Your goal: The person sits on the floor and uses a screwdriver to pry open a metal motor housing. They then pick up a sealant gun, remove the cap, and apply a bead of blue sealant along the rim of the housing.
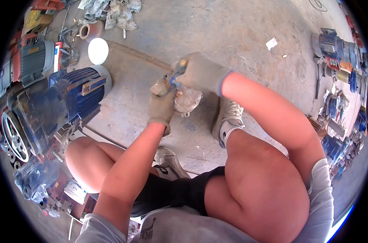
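Note:
On the floor in front of my feet rests a dirty metal casting (189,100) with a rounded, flange-like body and small lugs on its edge. My left hand (160,107), in a grey work glove, is closed against the casting's left side and steadies it. Over its top, my gloved right hand (203,73) is closed around a small tool (183,63) with a yellowish-brown end and some blue showing. Motion blur and the fingers hide the tool's kind. Its lower end meets the area beside my left fingers, where contact cannot be made out.
A blue electric motor (82,91) lies close on the left, with a white handwheel (15,137) near it. Beyond stand a white round object (98,51) and a rusty pipe piece (91,30). More motors (331,44) and parts line the right side.

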The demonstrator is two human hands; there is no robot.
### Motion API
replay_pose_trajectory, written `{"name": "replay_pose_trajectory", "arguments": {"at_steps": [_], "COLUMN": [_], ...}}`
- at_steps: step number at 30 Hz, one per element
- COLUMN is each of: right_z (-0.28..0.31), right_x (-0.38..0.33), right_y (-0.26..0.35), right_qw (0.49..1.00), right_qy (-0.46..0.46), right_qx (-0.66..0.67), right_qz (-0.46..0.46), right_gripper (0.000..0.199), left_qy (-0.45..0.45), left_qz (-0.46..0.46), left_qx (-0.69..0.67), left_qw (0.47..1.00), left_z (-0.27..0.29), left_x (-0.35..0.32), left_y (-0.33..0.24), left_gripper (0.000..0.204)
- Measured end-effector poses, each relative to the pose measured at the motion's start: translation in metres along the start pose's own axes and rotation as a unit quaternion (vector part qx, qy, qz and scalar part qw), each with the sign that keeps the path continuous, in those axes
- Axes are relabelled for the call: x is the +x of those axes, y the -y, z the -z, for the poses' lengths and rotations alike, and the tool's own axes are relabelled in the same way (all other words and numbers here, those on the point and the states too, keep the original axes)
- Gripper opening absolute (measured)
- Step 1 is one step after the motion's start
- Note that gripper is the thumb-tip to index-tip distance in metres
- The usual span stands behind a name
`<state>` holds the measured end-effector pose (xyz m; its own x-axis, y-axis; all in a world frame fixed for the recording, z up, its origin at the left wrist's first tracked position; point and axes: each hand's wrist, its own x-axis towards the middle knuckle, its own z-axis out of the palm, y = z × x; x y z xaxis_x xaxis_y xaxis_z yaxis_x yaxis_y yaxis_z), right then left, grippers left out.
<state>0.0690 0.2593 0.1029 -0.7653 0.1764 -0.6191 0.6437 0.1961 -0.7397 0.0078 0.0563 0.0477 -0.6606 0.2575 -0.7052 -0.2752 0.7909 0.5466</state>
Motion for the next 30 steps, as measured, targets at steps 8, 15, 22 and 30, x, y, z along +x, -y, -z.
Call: {"name": "replay_pose_trajectory", "arguments": {"at_steps": [8, 15, 22, 30], "right_z": [-0.04, -0.024, -0.004, -0.016], "right_x": [-0.031, -0.04, -0.064, -0.039], "right_y": [-0.024, -0.081, -0.114, -0.083], "right_qw": [0.94, 0.805, 0.848, 0.955], "right_qy": [0.046, 0.1, 0.043, -0.071], "right_qx": [-0.293, -0.45, -0.338, 0.059], "right_qz": [0.169, 0.374, 0.406, 0.282], "right_gripper": [0.037, 0.045, 0.036, 0.033], "left_qy": [0.02, 0.024, 0.056, 0.004], "left_qz": [0.023, 0.029, 0.017, 0.023], "left_qx": [-0.01, -0.032, -0.087, -0.019], "left_qw": [0.999, 0.999, 0.994, 1.0], "left_z": [0.001, -0.002, 0.004, 0.0], "left_x": [0.012, 0.017, 0.015, 0.013], "left_y": [0.02, 0.021, 0.019, 0.017], "left_gripper": [0.067, 0.069, 0.062, 0.066]}}
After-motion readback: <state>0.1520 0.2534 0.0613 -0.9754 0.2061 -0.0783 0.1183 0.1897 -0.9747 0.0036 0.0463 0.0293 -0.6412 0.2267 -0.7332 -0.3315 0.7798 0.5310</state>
